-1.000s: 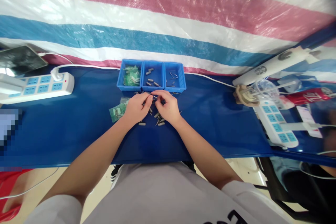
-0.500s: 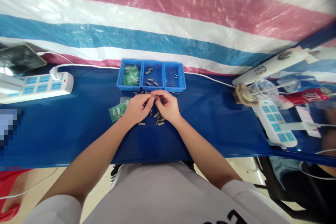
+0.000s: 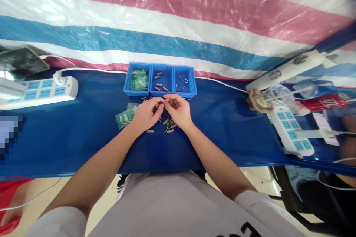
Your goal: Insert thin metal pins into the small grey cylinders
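Note:
My left hand and my right hand meet fingertip to fingertip over a blue table, just in front of three small blue bins. Both pinch a tiny metal part between them; it is too small to name. Several small grey cylinders and pins lie scattered on the table under my hands. A few small green boards lie left of my left hand. The left bin holds green boards, the middle bin grey cylinders, the right bin thin pins.
A white power strip lies at the far left, with a dark tablet behind it. At the right stand another power strip, a white lamp arm and a clear cup. A striped tarp hangs behind the table.
My right hand has lifted slightly and shifted a little towards the bins; my left hand stays in nearly the same place. The fingertips remain together.

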Motion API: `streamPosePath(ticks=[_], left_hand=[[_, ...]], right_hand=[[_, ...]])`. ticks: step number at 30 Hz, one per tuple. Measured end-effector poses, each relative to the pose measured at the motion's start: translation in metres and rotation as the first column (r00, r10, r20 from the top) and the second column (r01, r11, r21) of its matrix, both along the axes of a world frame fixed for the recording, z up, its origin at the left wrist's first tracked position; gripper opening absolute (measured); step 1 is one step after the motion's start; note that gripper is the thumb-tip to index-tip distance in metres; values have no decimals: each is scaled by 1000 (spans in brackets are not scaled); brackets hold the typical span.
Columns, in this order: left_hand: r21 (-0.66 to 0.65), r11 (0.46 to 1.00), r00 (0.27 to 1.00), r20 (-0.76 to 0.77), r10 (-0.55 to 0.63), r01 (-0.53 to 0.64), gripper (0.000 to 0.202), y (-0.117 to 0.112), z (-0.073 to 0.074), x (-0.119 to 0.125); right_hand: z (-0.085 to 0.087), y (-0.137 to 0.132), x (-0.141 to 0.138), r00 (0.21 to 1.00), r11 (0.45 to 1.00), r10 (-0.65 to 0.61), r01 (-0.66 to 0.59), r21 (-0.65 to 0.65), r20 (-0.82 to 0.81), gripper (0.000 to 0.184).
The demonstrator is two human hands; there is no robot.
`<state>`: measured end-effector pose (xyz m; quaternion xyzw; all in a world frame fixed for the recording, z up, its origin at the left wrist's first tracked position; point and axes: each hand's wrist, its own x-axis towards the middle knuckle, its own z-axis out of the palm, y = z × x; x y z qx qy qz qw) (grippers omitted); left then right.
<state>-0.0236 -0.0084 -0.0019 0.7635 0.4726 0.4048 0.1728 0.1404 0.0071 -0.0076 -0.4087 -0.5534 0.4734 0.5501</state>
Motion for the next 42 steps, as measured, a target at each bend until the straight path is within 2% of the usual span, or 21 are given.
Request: streamPosePath(ticks=[3, 5, 7, 9, 11, 13, 15, 17, 21, 24, 26, 29, 31, 35, 39, 42], left_hand=[[-12, 1000, 1000, 3, 19, -19, 18, 1, 0, -1], [-21, 1000, 1000, -17, 18, -18, 19, 1, 1, 0], [-23, 1000, 999, -38, 11, -12, 19, 0, 1, 1], [-15, 1000, 999, -44, 13, -14, 18, 0, 1, 1], [2, 999, 999, -32, 39, -38, 18, 0, -1, 1], [16, 997, 997, -14, 81, -80, 18, 0, -2, 0], [17, 993, 993, 0, 119, -119, 17, 0, -2, -1], [11, 990, 990, 7, 139, -139, 17, 1, -1, -2], [6, 991, 991, -7, 135, -135, 18, 0, -2, -2], [0, 993, 993, -13, 115, -115, 18, 0, -3, -1], [-5, 993, 993, -7, 114, -114, 18, 1, -3, -1], [-19, 991, 991, -8, 130, -130, 18, 2, -3, -2], [-32, 991, 991, -12, 133, -133, 19, 2, -2, -2], [-65, 989, 991, -12, 132, -132, 21, 3, -2, -2], [-74, 987, 990, -10, 143, -144, 23, 4, -4, -2], [-73, 987, 989, -8, 145, -145, 23, 4, -4, -3]], right_hand=[[0, 2, -1, 989, 992, -9, -10, -125, -150, 26], [1, 4, 0, 987, 988, -35, 10, -153, -157, 27], [2, 4, 3, 998, 993, -57, 54, -101, -36, 21], [2, 4, 7, 975, 998, -51, 41, 48, 217, 15], [2, 3, 10, 853, 979, -40, -71, 193, 520, 16], [1, 2, 12, 687, 962, -46, -165, 217, 725, 20], [0, 1, 13, 577, 961, -28, -209, 180, 816, 22], [-2, 2, 13, 544, 957, 8, -246, 151, 839, 22], [-7, 5, 13, 575, 942, 45, -297, 157, 817, 26], [-8, 5, 12, 620, 937, 8, -280, 211, 785, 26], [-6, 4, 11, 691, 940, -38, -219, 260, 722, 25], [2, 1, 9, 843, 957, -101, -64, 284, 528, 19], [6, -1, 8, 910, 968, -122, 20, 252, 395, 12], [8, -1, 5, 982, 989, -64, 39, 143, 178, 9], [6, 1, 1, 999, 999, -33, 33, 17, -13, 15], [7, 3, 1, 995, 998, -51, 46, -50, -89, 21]])
